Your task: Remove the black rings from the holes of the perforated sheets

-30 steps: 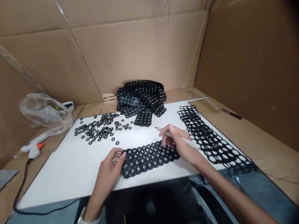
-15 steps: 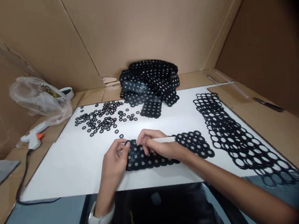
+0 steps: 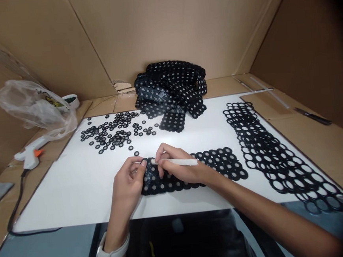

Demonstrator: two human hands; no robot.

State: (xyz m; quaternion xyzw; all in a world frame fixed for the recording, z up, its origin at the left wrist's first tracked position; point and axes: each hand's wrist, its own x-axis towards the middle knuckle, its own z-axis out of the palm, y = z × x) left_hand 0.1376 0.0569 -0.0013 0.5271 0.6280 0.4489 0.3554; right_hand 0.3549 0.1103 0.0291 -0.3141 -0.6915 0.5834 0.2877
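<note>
Near the desk's front edge, left hand (image 3: 127, 184) pinches the black ring strip (image 3: 192, 170) flat while right hand (image 3: 177, 168), closed around a white stick (image 3: 175, 162), should press squarely.

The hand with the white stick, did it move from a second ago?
Yes. The right hand slid left along the black ring strip, from its right end to its left end beside the left hand.

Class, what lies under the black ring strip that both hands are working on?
The white board lies under the ring strip; the hands hide its left part.
</note>
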